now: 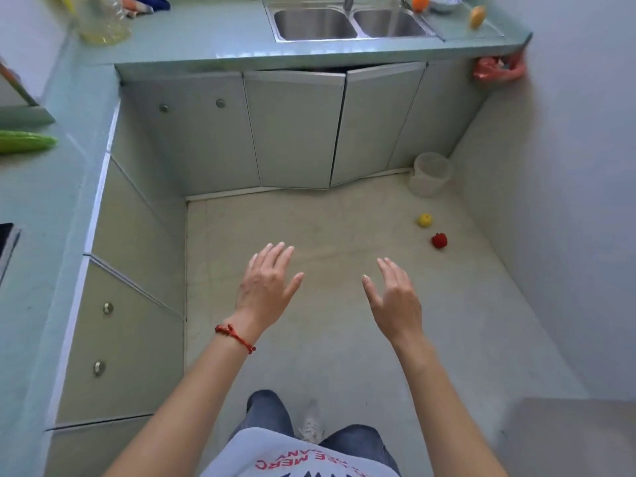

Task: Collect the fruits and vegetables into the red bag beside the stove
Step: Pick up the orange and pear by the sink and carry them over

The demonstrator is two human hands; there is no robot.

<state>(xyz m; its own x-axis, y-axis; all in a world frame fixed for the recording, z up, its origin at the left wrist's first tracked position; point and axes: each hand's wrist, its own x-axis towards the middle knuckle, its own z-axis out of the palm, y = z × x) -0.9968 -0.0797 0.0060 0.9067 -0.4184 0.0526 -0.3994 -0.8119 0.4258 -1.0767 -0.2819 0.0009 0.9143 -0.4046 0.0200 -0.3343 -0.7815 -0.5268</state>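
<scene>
Left hand (pixel 266 280) and right hand (pixel 395 297) spread empty, presumably readying to gather; yellow fruit (pixel 424 220) and red fruit (pixel 439 240) lie beyond the right.

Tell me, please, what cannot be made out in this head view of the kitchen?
- Stove: cut off by the left edge.
- Green vegetable: cut off by the left edge; kind unclear.
- Red bag: tucked under the counter's end; contents hidden.
- Orange fruit: cut off by the top edge.
</scene>
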